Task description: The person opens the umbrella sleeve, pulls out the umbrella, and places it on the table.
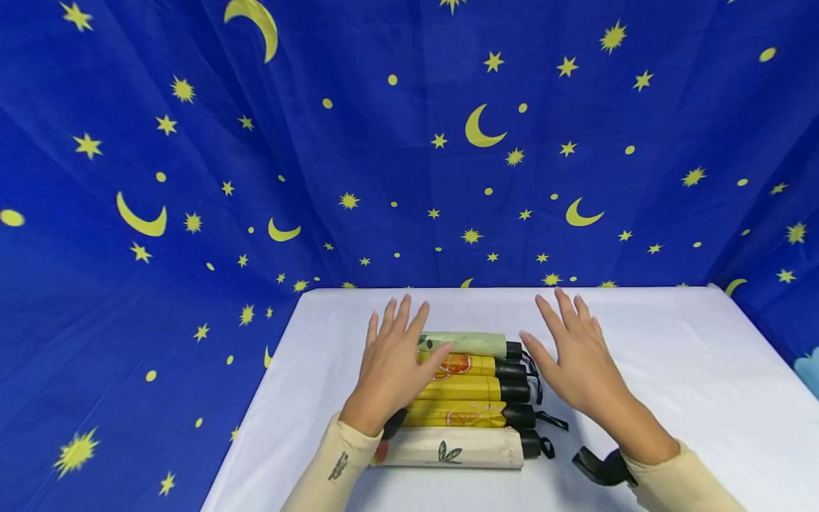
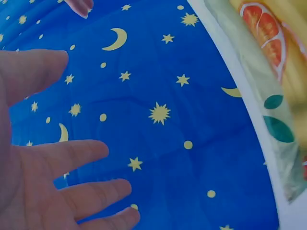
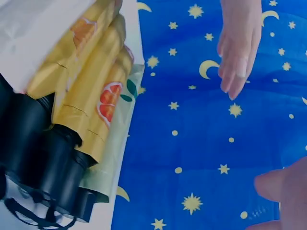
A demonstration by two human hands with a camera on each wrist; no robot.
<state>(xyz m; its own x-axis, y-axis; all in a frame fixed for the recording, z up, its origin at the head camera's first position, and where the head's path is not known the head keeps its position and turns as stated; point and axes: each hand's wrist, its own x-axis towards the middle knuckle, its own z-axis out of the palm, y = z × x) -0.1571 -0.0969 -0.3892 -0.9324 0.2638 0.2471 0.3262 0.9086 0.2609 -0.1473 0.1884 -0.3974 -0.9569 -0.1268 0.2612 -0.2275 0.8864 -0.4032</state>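
Note:
Several folded umbrellas with black handles lie side by side, handles to the right. Farthest is a pale green umbrella (image 1: 475, 344), then a yellow one with orange slices (image 1: 478, 365), a plain yellow one (image 1: 461, 388), another orange-slice one (image 1: 422, 414) and, nearest, a cream umbrella with a leaf print (image 1: 480, 449). My left hand (image 1: 395, 370), fingers spread, is over their left ends and hides part of them; contact cannot be told. To the right of the handles, my right hand (image 1: 584, 363) is held up with straight fingers and nothing in it.
The umbrellas lie on a white-covered table (image 1: 691, 384). Behind and at the sides hangs a blue cloth (image 1: 409, 163) with yellow moons and stars. A black strap (image 1: 601, 468) sits at my right wrist. Wrist loops (image 1: 552, 421) stick out from the handles.

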